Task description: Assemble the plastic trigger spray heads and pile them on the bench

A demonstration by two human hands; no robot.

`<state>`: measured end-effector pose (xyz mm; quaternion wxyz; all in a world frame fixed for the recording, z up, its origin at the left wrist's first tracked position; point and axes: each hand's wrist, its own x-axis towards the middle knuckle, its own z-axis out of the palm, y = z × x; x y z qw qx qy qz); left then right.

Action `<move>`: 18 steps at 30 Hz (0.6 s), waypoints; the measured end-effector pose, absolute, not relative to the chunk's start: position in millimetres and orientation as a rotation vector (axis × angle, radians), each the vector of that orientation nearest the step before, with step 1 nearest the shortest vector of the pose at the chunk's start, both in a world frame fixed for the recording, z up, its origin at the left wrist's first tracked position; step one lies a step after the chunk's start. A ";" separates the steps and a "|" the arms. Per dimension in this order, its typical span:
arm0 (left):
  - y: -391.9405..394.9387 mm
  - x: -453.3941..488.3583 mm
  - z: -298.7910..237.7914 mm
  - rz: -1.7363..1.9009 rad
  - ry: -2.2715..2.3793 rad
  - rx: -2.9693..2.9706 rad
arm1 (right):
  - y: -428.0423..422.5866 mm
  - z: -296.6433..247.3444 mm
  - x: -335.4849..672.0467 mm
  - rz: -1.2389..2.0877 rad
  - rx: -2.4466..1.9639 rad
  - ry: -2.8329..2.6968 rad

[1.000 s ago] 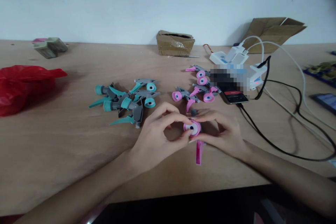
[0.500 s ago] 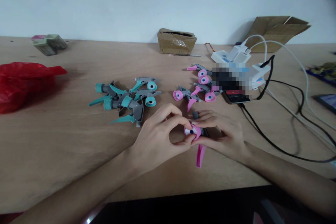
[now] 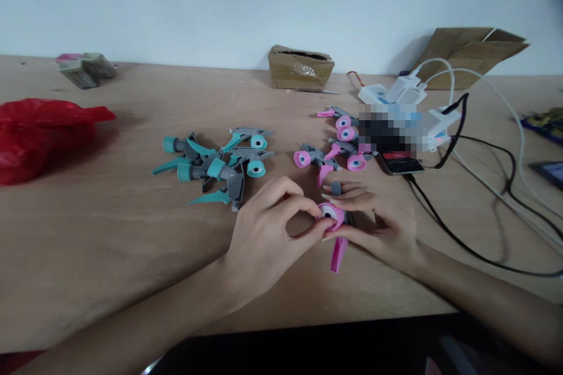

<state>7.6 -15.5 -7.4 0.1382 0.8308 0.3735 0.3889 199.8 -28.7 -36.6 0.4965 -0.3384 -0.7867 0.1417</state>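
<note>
Both my hands meet over the table's middle around one pink and grey spray trigger head (image 3: 334, 220). My left hand (image 3: 268, 234) pinches its round pink cap with thumb and forefinger. My right hand (image 3: 378, 222) grips the body from the other side, and the pink lever hangs down below my fingers. A pile of teal and grey trigger heads (image 3: 215, 165) lies just beyond my left hand. A group of pink and grey trigger heads (image 3: 334, 143) lies beyond my right hand.
The wooden table (image 3: 109, 234) carries a red plastic bag (image 3: 39, 129) at far left and a small cardboard box (image 3: 300, 67) against the wall. A phone (image 3: 401, 161), white chargers (image 3: 396, 94) and black and white cables (image 3: 484, 187) spread to the right. A folded carton (image 3: 470, 47) leans at back right.
My hands stay together on the pink trigger head, which has turned a little so its cap faces more upward. The camera view has shifted slightly.
</note>
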 end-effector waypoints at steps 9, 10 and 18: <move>-17.2 7.9 -7.0 1.038 1.064 2.356 | -29.8 -39.5 200.6 0.385 -0.822 -1.894; -17.5 7.8 -7.0 1.029 1.052 2.361 | -29.8 -39.6 200.7 0.385 -0.823 -1.897; -17.3 7.5 -5.7 1.033 1.039 2.387 | -28.5 -36.0 199.8 0.381 -0.828 -1.900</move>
